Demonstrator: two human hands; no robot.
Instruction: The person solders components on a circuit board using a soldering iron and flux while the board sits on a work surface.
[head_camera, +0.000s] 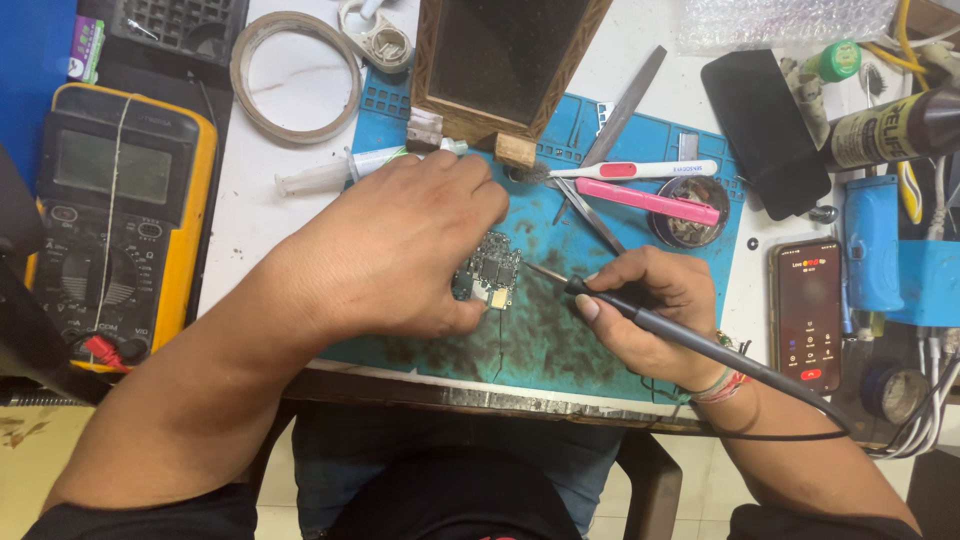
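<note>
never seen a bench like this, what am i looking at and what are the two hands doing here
This is one picture from a camera worn on the person's head, looking down at a cluttered workbench. The left hand pins a small circuit board onto a stained blue work mat. The right hand holds a corded soldering iron like a pen, its tip at the board's edge. Around them lie a yellow multimeter, a roll of tape, tweezers, a syringe and a lit phone.
</note>
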